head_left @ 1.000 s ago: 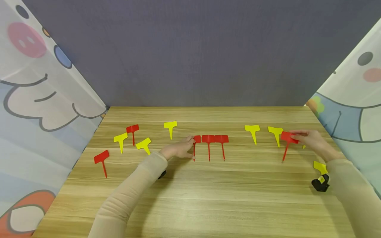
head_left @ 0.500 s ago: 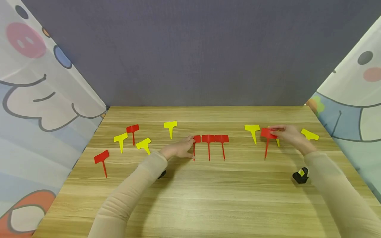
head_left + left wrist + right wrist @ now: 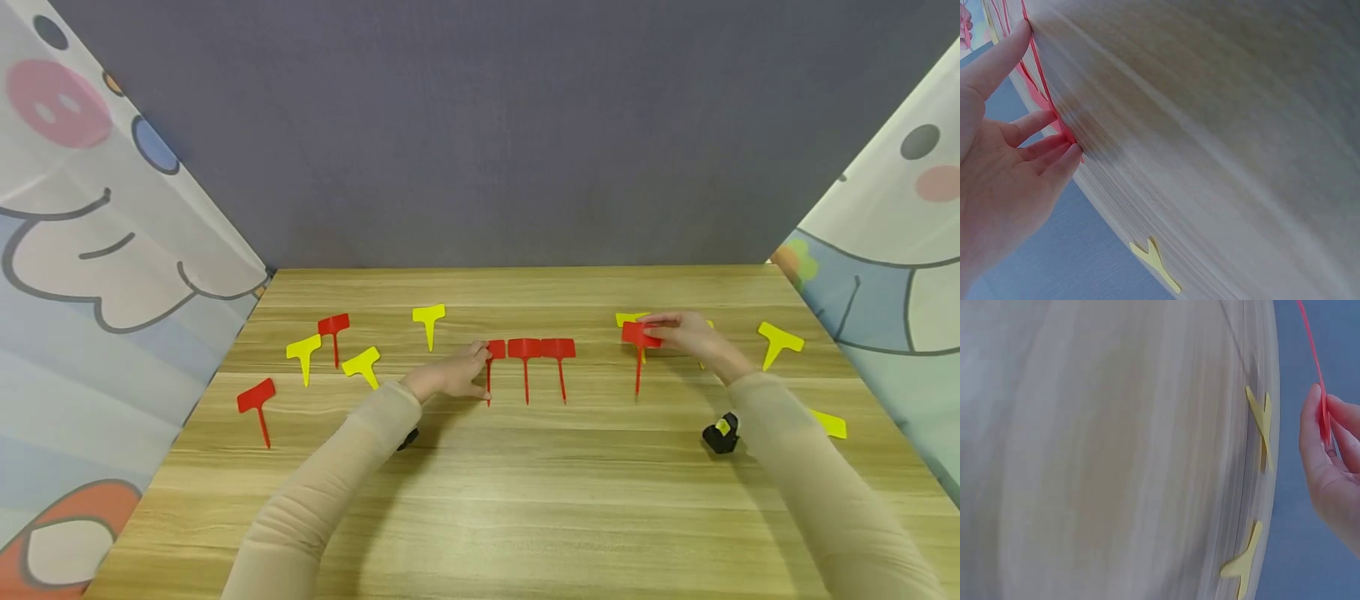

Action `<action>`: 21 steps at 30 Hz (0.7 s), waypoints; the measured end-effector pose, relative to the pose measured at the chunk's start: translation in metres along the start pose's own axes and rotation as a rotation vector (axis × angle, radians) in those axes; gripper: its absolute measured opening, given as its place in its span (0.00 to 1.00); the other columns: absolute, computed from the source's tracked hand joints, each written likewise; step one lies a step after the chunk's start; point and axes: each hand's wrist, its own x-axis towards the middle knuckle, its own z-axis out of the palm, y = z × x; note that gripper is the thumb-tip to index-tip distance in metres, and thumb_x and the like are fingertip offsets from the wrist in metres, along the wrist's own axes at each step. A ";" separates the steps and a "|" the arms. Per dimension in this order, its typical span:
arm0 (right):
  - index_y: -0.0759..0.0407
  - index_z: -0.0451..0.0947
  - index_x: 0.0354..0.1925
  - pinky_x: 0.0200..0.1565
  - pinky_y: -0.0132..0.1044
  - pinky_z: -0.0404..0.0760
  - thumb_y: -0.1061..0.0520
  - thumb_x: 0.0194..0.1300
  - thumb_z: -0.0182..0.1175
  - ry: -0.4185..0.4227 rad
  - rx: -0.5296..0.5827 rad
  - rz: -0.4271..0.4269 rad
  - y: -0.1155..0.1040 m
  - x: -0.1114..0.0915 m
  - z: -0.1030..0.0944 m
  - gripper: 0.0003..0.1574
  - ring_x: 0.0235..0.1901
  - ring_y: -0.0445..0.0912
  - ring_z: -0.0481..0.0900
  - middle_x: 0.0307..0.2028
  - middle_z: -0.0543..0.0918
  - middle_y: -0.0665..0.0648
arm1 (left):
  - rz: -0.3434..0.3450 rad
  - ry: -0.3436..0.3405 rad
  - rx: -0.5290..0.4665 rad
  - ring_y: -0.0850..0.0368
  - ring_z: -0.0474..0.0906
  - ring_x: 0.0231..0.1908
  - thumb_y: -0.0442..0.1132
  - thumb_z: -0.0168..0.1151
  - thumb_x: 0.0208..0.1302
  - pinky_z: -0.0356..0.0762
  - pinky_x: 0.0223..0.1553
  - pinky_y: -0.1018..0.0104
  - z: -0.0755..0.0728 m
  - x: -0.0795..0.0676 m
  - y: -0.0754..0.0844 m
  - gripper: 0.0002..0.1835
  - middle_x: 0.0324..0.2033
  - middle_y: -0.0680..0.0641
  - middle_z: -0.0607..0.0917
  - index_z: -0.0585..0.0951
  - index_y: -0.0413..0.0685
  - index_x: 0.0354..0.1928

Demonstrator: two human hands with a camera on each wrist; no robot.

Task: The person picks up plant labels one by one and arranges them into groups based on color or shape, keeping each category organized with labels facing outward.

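In the head view my right hand (image 3: pixel 686 333) pinches a red T-shaped plant label (image 3: pixel 636 335) by its broad head, stem hanging down. The right wrist view shows that label (image 3: pixel 1324 415) between thumb and fingers, above the table. My left hand (image 3: pixel 450 373) rests at the left end of a row of red labels on the table. Its fingertips touch the head of the leftmost label (image 3: pixel 497 350), with the thumb near its stem tip; part of this label is hidden. Beside it lie a middle red label (image 3: pixel 524 348) and a right one (image 3: pixel 558 348), heads side by side.
Yellow labels lie around: one at the back (image 3: pixel 429 315), several on the right such as one (image 3: pixel 780 337), and two at left, including one (image 3: pixel 303 348). Two more red labels, one nearer (image 3: pixel 257 395), lie at far left. A dark wall (image 3: pixel 480 133) stands behind the table (image 3: pixel 525 517).
My right hand has moved left with its red label, passing over yellow labels toward the row and uncovering yellow labels on the right. My left hand has stayed in place.
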 end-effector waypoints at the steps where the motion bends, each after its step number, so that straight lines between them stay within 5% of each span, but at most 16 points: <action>1: 0.74 0.63 0.57 0.41 0.33 0.78 0.57 0.61 0.55 -0.001 0.019 -0.007 -0.001 0.001 0.002 0.30 0.32 0.29 0.74 0.41 0.78 0.50 | -0.001 0.001 -0.001 0.45 0.41 0.66 0.51 0.57 0.57 0.44 0.65 0.60 0.000 0.000 0.000 0.42 0.66 0.36 0.44 0.52 0.33 0.64; 4: 0.75 0.63 0.56 0.40 0.34 0.78 0.60 0.61 0.54 -0.011 0.053 -0.026 -0.002 0.004 0.006 0.28 0.31 0.30 0.75 0.37 0.79 0.47 | 0.000 0.003 0.001 0.45 0.42 0.66 0.51 0.58 0.56 0.44 0.65 0.60 0.000 0.000 0.000 0.42 0.66 0.36 0.45 0.52 0.33 0.64; 12: 0.76 0.63 0.56 0.40 0.32 0.78 0.63 0.62 0.53 -0.051 0.034 -0.046 -0.007 0.011 0.019 0.26 0.33 0.31 0.75 0.50 0.72 0.69 | 0.012 0.017 0.011 0.44 0.43 0.65 0.50 0.58 0.57 0.45 0.65 0.59 0.000 0.000 0.000 0.42 0.65 0.35 0.46 0.53 0.32 0.64; 21: 0.70 0.66 0.56 0.42 0.36 0.78 0.59 0.61 0.55 -0.082 -0.020 -0.028 -0.013 0.017 0.029 0.27 0.34 0.35 0.76 0.52 0.71 0.69 | 0.005 0.003 -0.005 0.45 0.40 0.66 0.50 0.57 0.57 0.42 0.65 0.58 0.000 -0.002 0.001 0.42 0.66 0.36 0.43 0.51 0.32 0.64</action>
